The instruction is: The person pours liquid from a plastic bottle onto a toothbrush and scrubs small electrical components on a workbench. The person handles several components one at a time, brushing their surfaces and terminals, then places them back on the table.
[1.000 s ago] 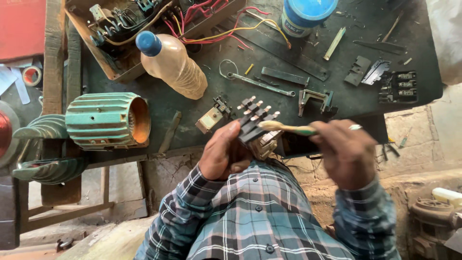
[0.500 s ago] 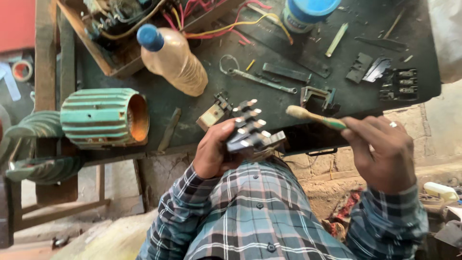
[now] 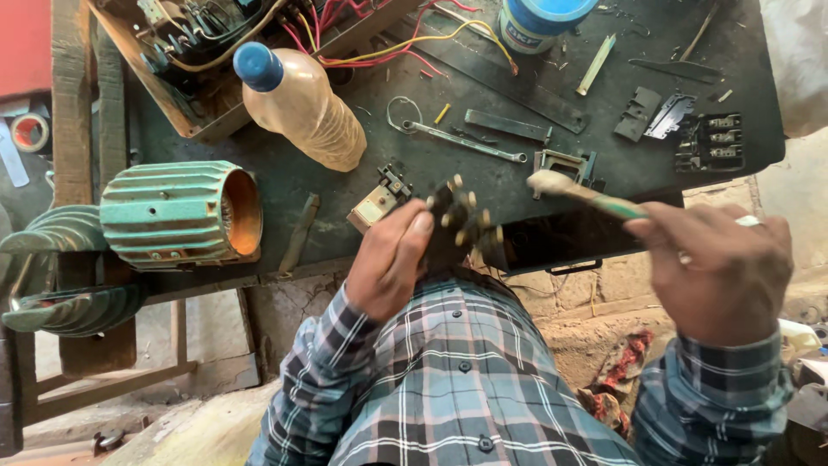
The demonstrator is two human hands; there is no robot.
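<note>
The black contact block (image 3: 461, 226), a dark piece with brass-tipped terminals sticking up, sits in my left hand (image 3: 392, 263), lifted just off the near edge of the tabletop (image 3: 414, 185) and over my chest. My left fingers (image 3: 420, 231) are wrapped tight around its lower side, thumb pressed against the body, terminals turned toward the brush. My right hand (image 3: 720, 267) is closed around the green handle of a small brush (image 3: 586, 195), whose pale bristle head hangs a little apart from the block, to its right and not touching it.

I judge this to be the cleaning step: brushing dirt off the terminals, with the brush drawn away between strokes. The next stroke calls for bringing the bristles to the brass tips and turning the block slightly in my left hand so each row gets reached, while my grip stays firm.

On the tabletop beyond lie a plastic bottle (image 3: 302, 108) of yellowish liquid with a blue cap, lying tilted, a flat spanner (image 3: 470, 142), and a small brass-and-cream part (image 3: 378, 203) just beside my left hand. A green ribbed motor housing (image 3: 177, 216) stands at the left end, well apart from my hands.
</note>
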